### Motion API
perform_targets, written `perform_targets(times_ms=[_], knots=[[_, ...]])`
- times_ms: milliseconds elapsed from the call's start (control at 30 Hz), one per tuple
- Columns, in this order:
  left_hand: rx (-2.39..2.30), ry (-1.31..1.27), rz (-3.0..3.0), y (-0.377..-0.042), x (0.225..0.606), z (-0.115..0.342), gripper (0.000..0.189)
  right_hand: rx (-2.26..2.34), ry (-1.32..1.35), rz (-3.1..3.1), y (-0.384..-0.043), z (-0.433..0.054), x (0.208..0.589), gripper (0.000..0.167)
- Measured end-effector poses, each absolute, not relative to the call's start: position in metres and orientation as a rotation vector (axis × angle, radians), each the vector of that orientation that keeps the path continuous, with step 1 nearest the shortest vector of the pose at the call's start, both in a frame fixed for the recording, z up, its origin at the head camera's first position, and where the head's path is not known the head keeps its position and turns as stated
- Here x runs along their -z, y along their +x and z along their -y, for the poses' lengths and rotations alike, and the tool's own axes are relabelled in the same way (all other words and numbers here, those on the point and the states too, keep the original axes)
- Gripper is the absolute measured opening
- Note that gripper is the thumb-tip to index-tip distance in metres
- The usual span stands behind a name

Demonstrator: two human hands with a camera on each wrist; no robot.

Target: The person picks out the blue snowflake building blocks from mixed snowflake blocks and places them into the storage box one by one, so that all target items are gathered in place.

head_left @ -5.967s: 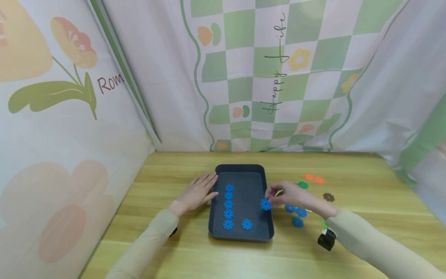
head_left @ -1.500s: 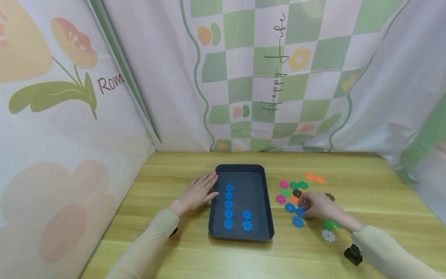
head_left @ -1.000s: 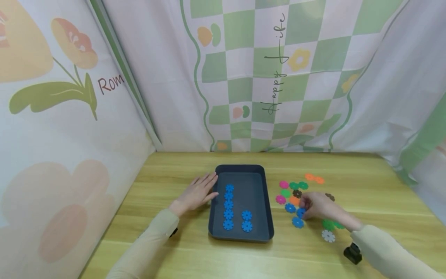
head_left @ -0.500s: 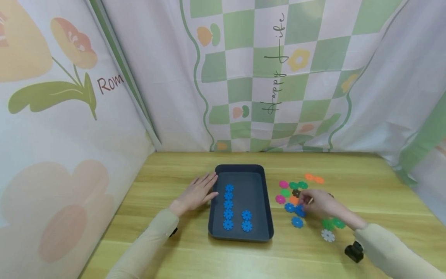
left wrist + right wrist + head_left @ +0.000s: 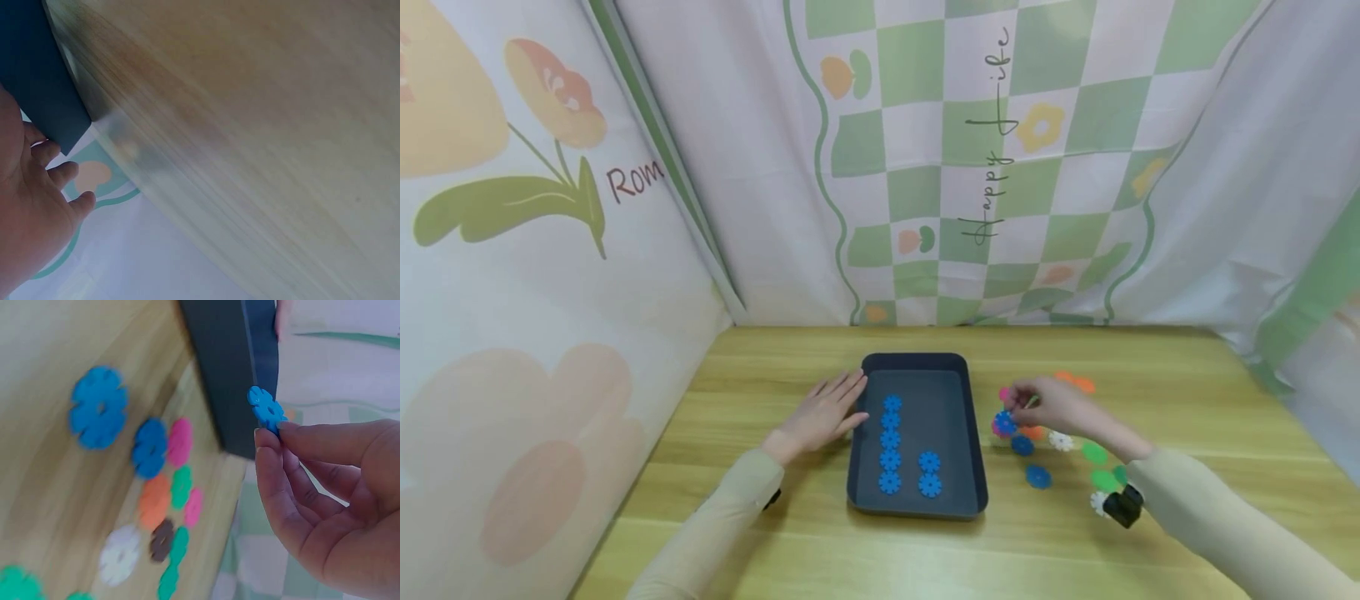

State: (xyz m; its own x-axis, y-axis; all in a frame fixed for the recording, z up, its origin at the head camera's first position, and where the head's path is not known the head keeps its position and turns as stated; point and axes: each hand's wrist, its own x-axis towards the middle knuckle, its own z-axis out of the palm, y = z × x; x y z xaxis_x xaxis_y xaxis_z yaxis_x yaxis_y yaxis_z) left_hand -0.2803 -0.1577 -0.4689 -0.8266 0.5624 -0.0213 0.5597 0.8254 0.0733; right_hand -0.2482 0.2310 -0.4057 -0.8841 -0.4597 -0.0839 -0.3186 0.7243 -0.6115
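A dark rectangular tray (image 5: 928,383) lies on the table with blue notched snowflake discs in it. Along its left side runs a column of several discs (image 5: 891,439); two more discs (image 5: 929,485) lie one above the other near the lower right. My left hand (image 5: 820,422) rests against the tray's left rim, fingers extended; in the left wrist view the left hand (image 5: 37,194) touches the tray wall (image 5: 37,81). Right of the tray, my right hand (image 5: 1052,407) pinches a blue snowflake disc (image 5: 1004,423) between thumb and fingers, raised off the table (image 5: 267,409).
On the table right of the tray lie loose discs: blue (image 5: 1038,477), white (image 5: 1061,441), green (image 5: 1094,452) and orange (image 5: 1082,385), with pink and brown ones (image 5: 162,540) in the right wrist view. A patterned curtain (image 5: 910,108) hangs behind the table.
Earlier, a blue disc was set below the tray's right half, making two there. Just now my right hand lifted another blue disc from the loose pieces and moved left, uncovering a white disc.
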Motion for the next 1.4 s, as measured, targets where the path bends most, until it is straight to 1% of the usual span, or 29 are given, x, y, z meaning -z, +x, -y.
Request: perform_targets(times_ms=[300,433,767,933,1067,1400], knots=[[-0.079,0.922,-2.975,-0.282,0.472,0.158,0.07,0.924,-0.718,-2.679,-0.261,-0.193,0.398,0.003],[-0.096,0.938,-2.977,-0.282,0.47,0.157,0.07,0.944,-0.776,-2.659,-0.267,-0.178,0.403,0.003],[-0.08,0.919,-2.964,-0.281,0.471,0.157,0.07,0.851,-0.789,-2.632,-0.273,-0.143,0.42,0.002],[-0.067,0.917,-2.965,-0.282,0.473,0.158,0.07,0.819,-0.868,-2.643,-0.274,-0.133,0.43,0.004],[-0.069,0.923,-2.967,-0.282,0.473,0.158,0.07,0.813,-0.875,-2.638,-0.273,-0.129,0.434,0.007],[-0.069,0.914,-2.982,-0.285,0.476,0.159,0.07,0.826,-0.81,-2.628,-0.273,-0.123,0.435,0.008]])
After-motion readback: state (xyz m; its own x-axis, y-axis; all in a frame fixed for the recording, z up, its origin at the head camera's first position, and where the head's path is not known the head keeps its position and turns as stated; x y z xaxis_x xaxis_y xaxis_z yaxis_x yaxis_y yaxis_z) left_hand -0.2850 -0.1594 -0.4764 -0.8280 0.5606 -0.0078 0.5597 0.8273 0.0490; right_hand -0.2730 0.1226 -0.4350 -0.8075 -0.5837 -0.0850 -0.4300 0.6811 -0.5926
